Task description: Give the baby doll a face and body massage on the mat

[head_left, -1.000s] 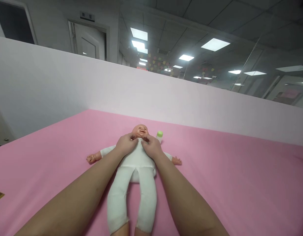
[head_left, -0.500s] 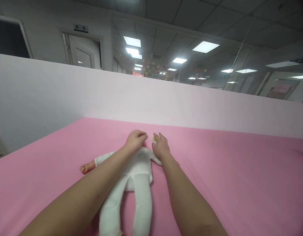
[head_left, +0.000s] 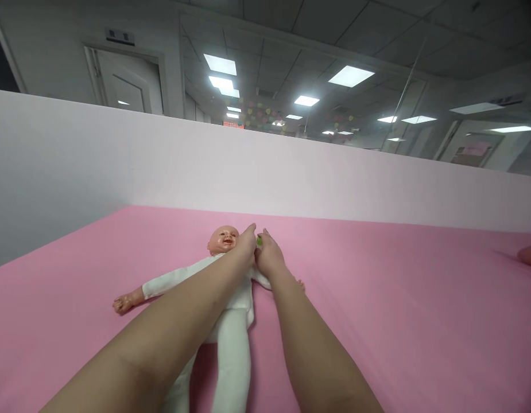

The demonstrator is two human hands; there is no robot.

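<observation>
A baby doll (head_left: 233, 321) with a white cloth body and a plastic head (head_left: 220, 238) lies face up, its arms spread. My left hand (head_left: 247, 242) is beside the doll's head, over its upper chest. Its fingers curl in towards my right hand, and what they grip is hidden. My right hand (head_left: 270, 255) is closed around a small green object (head_left: 259, 241) above the doll's arm at right. Only a little of that object shows between the hands, so its kind is unclear. My left forearm covers part of the doll's trunk and one leg.
The doll lies on a pink padded surface (head_left: 377, 310). A low white wall (head_left: 291, 178) runs along the back and left. A rounded reddish-pink thing (head_left: 530, 256) shows at the right edge. Behind the wall are a glass partition and a door (head_left: 125, 83).
My left hand has moved to the right, close against my right hand, uncovering the doll's face. The camera view has shifted right, bringing the rounded thing into view.
</observation>
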